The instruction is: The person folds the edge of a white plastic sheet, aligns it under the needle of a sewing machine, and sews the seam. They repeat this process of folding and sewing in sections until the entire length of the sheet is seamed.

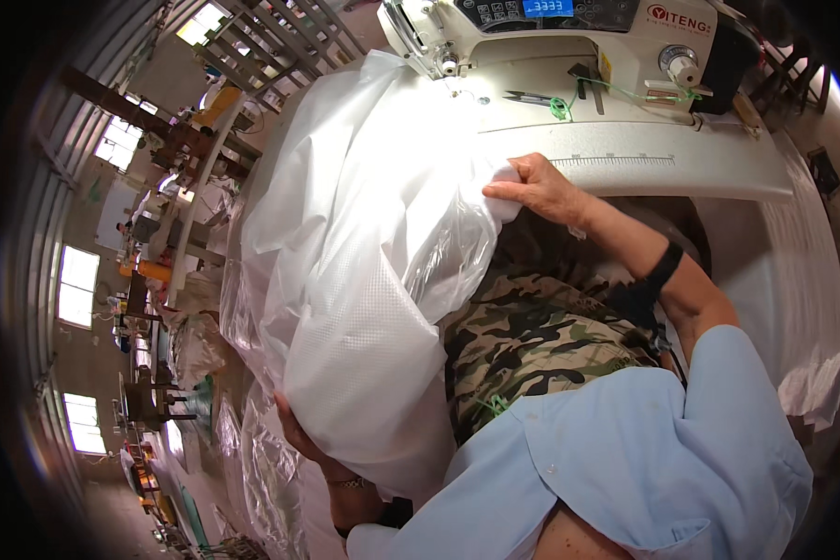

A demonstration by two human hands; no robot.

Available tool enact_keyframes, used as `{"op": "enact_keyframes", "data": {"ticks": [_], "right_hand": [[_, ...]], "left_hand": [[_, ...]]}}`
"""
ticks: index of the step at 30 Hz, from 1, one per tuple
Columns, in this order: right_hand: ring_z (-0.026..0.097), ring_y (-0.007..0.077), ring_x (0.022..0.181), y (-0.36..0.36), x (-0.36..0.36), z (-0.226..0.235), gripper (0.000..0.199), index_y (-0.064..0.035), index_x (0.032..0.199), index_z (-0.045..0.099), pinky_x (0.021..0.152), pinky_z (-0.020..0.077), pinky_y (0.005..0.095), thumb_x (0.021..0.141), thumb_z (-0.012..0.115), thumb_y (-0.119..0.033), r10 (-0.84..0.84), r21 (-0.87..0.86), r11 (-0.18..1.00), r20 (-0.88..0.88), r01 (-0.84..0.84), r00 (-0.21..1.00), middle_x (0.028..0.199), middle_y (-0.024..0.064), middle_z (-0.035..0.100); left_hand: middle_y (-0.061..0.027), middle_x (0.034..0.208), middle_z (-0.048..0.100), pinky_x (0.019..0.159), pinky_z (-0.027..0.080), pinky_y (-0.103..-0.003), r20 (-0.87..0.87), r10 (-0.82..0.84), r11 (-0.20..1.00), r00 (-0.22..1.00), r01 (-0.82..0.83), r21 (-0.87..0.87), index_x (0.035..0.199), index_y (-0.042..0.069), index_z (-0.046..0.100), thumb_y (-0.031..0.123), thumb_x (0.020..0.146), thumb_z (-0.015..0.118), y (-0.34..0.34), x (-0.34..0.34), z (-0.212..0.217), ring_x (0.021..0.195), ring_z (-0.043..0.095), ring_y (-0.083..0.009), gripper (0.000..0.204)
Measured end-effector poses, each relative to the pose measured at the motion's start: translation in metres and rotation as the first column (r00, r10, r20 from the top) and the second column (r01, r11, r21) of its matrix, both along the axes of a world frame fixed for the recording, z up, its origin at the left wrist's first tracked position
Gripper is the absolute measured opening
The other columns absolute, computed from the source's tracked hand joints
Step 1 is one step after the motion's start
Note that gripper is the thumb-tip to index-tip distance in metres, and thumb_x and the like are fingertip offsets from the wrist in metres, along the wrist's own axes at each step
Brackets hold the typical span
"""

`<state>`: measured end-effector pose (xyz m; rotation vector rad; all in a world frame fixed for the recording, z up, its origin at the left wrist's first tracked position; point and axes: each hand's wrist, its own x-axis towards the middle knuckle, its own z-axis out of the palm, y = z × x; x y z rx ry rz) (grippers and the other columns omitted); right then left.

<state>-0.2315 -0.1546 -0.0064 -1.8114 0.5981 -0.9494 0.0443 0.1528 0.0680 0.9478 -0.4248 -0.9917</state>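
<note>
Head view: our right hand [539,189] pinches the edge of the white woven sack [364,308] just below the sewing machine [569,37]. The sack drapes from the machine's bed down across our lap. Our left hand [299,434] cups the sack's lower end from beneath; its fingers seem curled, mostly hidden.

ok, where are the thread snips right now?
In the head view the snips lie at top centre on the white sewing machine bed, just right of the needle area and above the right hand, which pinches the white bag.
</note>
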Motion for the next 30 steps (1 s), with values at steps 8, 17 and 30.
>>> {"op": "enact_keyframes", "data": {"ticks": [8, 17, 30], "right_hand": [[0.056, 0.0077, 0.051, 0.061, -0.030, -0.050, 0.032, 0.0003, 0.075, 0.061, 0.047, 0.0459, 0.0221, 0.093, 0.063, -0.025, -0.409, 0.443, 0.827, 0.055, 0.345, 0.911, 0.068, 0.0009, 0.060], [0.062, 0.0080, 0.070, 0.133, -0.012, 0.014, 0.024, 0.0024, 0.091, 0.063, 0.060, 0.0507, 0.0227, 0.098, 0.056, -0.020, -0.074, 0.511, 0.858, 0.217, -0.049, 0.973, 0.086, 0.0068, 0.065], [0.063, 0.0158, 0.061, 0.147, 0.072, -0.031, 0.046, 0.0061, 0.086, 0.064, 0.055, 0.0528, 0.0289, 0.095, 0.058, -0.038, 0.255, 0.732, 0.626, 0.135, -0.270, 0.957, 0.073, 0.0099, 0.063]], "left_hand": [[-0.0186, 0.111, 0.066, 0.086, 0.055, -0.035, 0.169, -0.057, 0.933, 0.984, -0.008, 0.360, 0.118, -0.008, 0.058, 0.026, 0.101, 0.045, 0.025, 0.034, -0.073, 0.096, 0.066, -0.0260, 0.039], [-0.0141, 0.105, 0.069, 0.080, 0.054, -0.030, 0.233, -0.252, 0.893, 0.939, 0.133, 0.430, 0.109, -0.007, 0.064, 0.022, 0.103, 0.048, 0.041, 0.050, -0.129, 0.091, 0.067, -0.0184, 0.034], [-0.0142, 0.104, 0.070, 0.082, 0.054, -0.030, 0.292, -0.225, 0.911, 0.930, 0.094, 0.402, 0.107, -0.008, 0.064, 0.023, 0.101, 0.052, 0.051, 0.046, -0.119, 0.089, 0.067, -0.0183, 0.034]]}}
